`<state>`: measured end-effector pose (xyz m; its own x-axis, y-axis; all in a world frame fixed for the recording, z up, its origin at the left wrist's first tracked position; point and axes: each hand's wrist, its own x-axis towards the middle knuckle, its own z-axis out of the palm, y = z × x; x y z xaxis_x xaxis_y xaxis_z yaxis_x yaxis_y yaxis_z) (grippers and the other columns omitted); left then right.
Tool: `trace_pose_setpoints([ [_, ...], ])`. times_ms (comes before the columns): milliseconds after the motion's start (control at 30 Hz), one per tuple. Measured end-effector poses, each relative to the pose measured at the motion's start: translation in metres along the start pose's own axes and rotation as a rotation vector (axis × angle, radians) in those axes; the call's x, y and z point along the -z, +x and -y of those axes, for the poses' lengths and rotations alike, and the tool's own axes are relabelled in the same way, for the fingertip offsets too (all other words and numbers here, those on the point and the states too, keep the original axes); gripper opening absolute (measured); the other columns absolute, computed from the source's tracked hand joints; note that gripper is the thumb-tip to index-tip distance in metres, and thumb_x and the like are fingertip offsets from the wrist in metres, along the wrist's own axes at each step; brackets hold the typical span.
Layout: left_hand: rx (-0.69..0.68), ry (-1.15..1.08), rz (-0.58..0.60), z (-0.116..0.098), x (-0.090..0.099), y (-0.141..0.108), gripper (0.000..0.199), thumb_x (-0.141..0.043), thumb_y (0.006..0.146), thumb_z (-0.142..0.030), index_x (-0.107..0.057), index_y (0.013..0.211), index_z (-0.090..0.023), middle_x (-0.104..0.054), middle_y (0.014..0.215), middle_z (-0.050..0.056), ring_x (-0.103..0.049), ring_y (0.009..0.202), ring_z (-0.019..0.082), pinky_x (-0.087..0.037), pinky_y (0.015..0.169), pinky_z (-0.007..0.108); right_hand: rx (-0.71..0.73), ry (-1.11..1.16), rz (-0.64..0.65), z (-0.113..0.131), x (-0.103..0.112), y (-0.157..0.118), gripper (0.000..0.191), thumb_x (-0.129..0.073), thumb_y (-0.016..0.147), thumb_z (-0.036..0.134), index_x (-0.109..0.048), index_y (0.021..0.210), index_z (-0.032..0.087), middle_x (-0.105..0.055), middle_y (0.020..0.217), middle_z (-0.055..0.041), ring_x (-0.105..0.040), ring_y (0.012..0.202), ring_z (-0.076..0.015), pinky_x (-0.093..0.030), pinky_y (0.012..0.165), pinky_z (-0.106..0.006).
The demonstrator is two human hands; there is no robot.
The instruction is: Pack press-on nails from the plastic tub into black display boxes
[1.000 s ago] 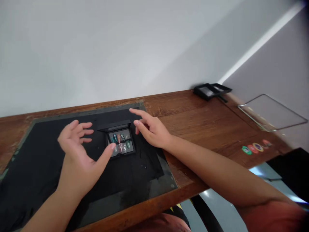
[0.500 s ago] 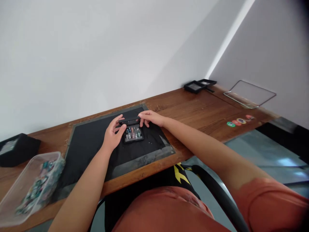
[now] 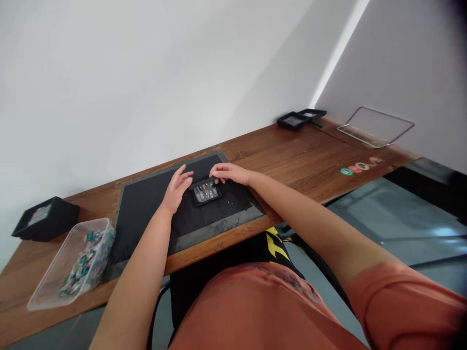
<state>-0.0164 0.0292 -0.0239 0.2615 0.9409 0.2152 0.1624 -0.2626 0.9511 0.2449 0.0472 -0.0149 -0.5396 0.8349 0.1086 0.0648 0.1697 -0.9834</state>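
A small black case [image 3: 200, 202] lies on the dark mat, with rows of glossy shapes that look like press-on nails [image 3: 205, 192] inside. Its lid [image 3: 202, 183] is tilted low over the far part of the case. At the lid's left corner is my left hand [image 3: 175, 190], fingers spread and thumb close to the edge; whether it touches I cannot tell. My right hand [image 3: 230, 173] has its fingers bent around the lid's right corner, pinching it.
A clear plastic tub [image 3: 54, 265] of small wrapped pieces stands left on the wooden table [image 3: 288, 150], before a black box [image 3: 47, 218]. Black trays [image 3: 293, 120], a wire frame [image 3: 375, 127] and round stickers [image 3: 361, 166] are at the right. The black mat [image 3: 146, 209] lies beneath the case.
The lid has come down toward the case. My left fingers have spread away from it, while my right hand stays at its corner. The view has shifted slightly left.
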Motion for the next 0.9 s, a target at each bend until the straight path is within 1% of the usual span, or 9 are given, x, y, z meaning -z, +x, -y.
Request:
trace_pose_setpoints([
  [67, -0.005, -0.006, 0.049, 0.001, 0.000, -0.001, 0.090, -0.076, 0.077, -0.066, -0.047, 0.151, -0.023, -0.063, 0.143, 0.018, -0.065, 0.122, 0.030, -0.048, 0.107, 0.049, 0.017, -0.008, 0.036, 0.002, 0.000, -0.003, 0.036, -0.074, 0.081, 0.051, -0.066, 0.091, 0.017, -0.067, 0.077, 0.0007, -0.053, 0.064, -0.0111, -0.039, 0.061, -0.026],
  [133, -0.007, 0.005, 0.100, 0.003, 0.002, -0.001, 0.091, -0.075, 0.078, -0.065, -0.044, 0.152, -0.023, -0.059, 0.147, 0.020, -0.063, 0.125, 0.032, -0.045, 0.109, 0.052, 0.019, -0.014, 0.048, 0.004, 0.000, -0.006, 0.032, -0.074, 0.081, 0.047, -0.066, 0.091, 0.017, -0.066, 0.079, 0.0007, -0.053, 0.068, -0.0119, -0.039, 0.063, -0.026],
  [200, -0.018, 0.019, 0.124, 0.006, 0.004, 0.000, 0.093, -0.075, 0.078, -0.068, -0.043, 0.153, -0.023, -0.058, 0.149, 0.020, -0.060, 0.128, 0.033, -0.042, 0.111, 0.054, 0.017, -0.024, 0.050, 0.007, 0.001, -0.008, 0.030, -0.072, 0.084, 0.045, -0.068, 0.093, 0.018, -0.066, 0.080, 0.0009, -0.051, 0.067, -0.0116, -0.039, 0.064, -0.027],
  [367, -0.019, 0.081, 0.170, 0.010, 0.008, 0.002, 0.110, -0.081, 0.068, -0.070, -0.036, 0.157, -0.023, -0.051, 0.155, 0.022, -0.058, 0.130, 0.036, -0.040, 0.111, 0.054, -0.025, -0.042, 0.044, 0.011, 0.003, -0.010, 0.028, -0.068, 0.089, 0.040, -0.071, 0.105, 0.018, -0.069, 0.082, 0.0004, -0.049, 0.063, -0.0104, -0.039, 0.064, -0.027],
  [433, -0.014, 0.107, 0.172, 0.009, 0.008, 0.002, 0.110, -0.082, 0.068, -0.068, -0.036, 0.157, -0.023, -0.050, 0.155, 0.022, -0.057, 0.130, 0.035, -0.040, 0.110, 0.053, -0.038, -0.060, 0.041, 0.011, 0.003, -0.011, 0.028, -0.068, 0.090, 0.039, -0.072, 0.108, 0.018, -0.072, 0.085, -0.0012, -0.053, 0.067, -0.0115, -0.040, 0.063, -0.026],
  [533, -0.010, 0.135, 0.177, 0.008, 0.007, 0.003, 0.102, -0.082, 0.071, -0.063, -0.040, 0.154, -0.024, -0.054, 0.152, 0.020, -0.057, 0.130, 0.034, -0.039, 0.111, 0.051, -0.039, -0.072, 0.036, 0.011, 0.003, -0.011, 0.026, -0.070, 0.089, 0.038, -0.073, 0.107, 0.018, -0.073, 0.088, -0.0029, -0.059, 0.075, -0.0135, -0.042, 0.064, -0.026],
  [700, -0.006, 0.131, 0.161, 0.009, 0.005, 0.004, 0.097, -0.084, 0.071, -0.059, -0.043, 0.152, -0.025, -0.058, 0.148, 0.018, -0.058, 0.130, 0.034, -0.040, 0.110, 0.051, -0.042, -0.013, -0.034, 0.010, 0.008, -0.012, 0.025, -0.070, 0.091, 0.041, -0.072, 0.102, 0.018, -0.072, 0.081, -0.0002, -0.051, 0.057, -0.0093, -0.039, 0.057, -0.024],
  [800, -0.022, 0.151, 0.154, 0.009, 0.004, 0.002, 0.096, -0.083, 0.071, -0.060, -0.043, 0.152, -0.027, -0.058, 0.148, 0.018, -0.057, 0.131, 0.035, -0.041, 0.108, 0.051, -0.068, 0.042, -0.079, 0.009, 0.014, -0.012, 0.028, -0.064, 0.096, 0.044, -0.071, 0.101, 0.018, -0.072, 0.077, -0.0013, -0.050, 0.054, -0.0092, -0.038, 0.053, -0.024],
  [900, -0.081, 0.234, 0.159, 0.008, 0.001, -0.001, 0.102, -0.087, 0.068, -0.057, -0.040, 0.154, -0.026, -0.057, 0.149, 0.019, -0.054, 0.136, 0.037, -0.040, 0.109, 0.053, -0.087, 0.082, -0.112, 0.009, 0.017, -0.013, 0.027, -0.060, 0.100, 0.042, -0.071, 0.101, 0.017, -0.072, 0.074, -0.0014, -0.048, 0.052, -0.0093, -0.038, 0.052, -0.024],
])
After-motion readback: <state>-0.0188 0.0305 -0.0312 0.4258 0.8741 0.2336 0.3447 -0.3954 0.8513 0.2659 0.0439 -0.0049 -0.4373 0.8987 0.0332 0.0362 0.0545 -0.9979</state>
